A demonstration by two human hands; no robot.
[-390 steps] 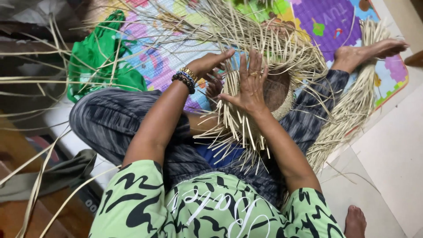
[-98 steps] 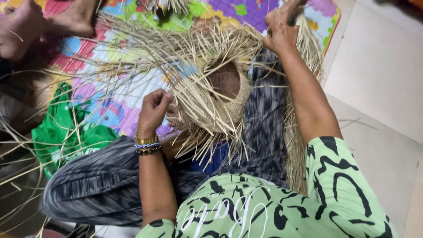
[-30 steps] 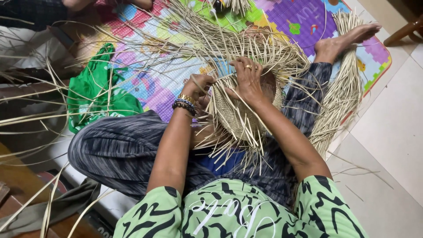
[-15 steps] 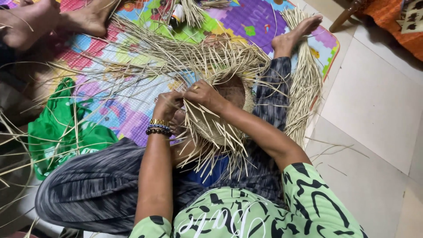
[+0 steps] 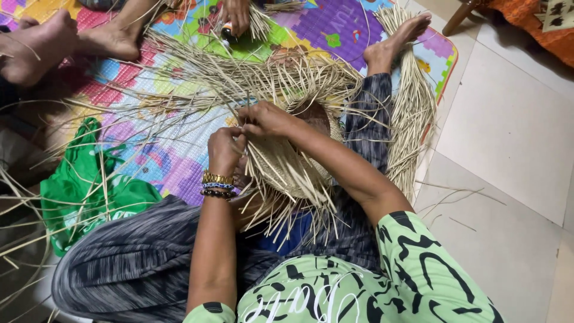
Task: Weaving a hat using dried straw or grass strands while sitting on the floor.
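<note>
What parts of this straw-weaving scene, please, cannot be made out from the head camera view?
- Fingertips of the left hand and right hand: buried in the pale straw strands of the half-woven straw hat.
- The hat's near side: covered by loose strand ends.
- Small object in another person's hand: too small and cut by the top edge.
- Green plastic bag: contents hidden.

A half-woven basket of dry, matt, pale straw strips bristles with loose fibrous ends above a multicoloured foam play mat with a dimpled surface. Shiny gold metal and bead bangles circle one wrist; a crumpled green plastic bag shines faintly beside smooth, pale floor tiles.
</note>
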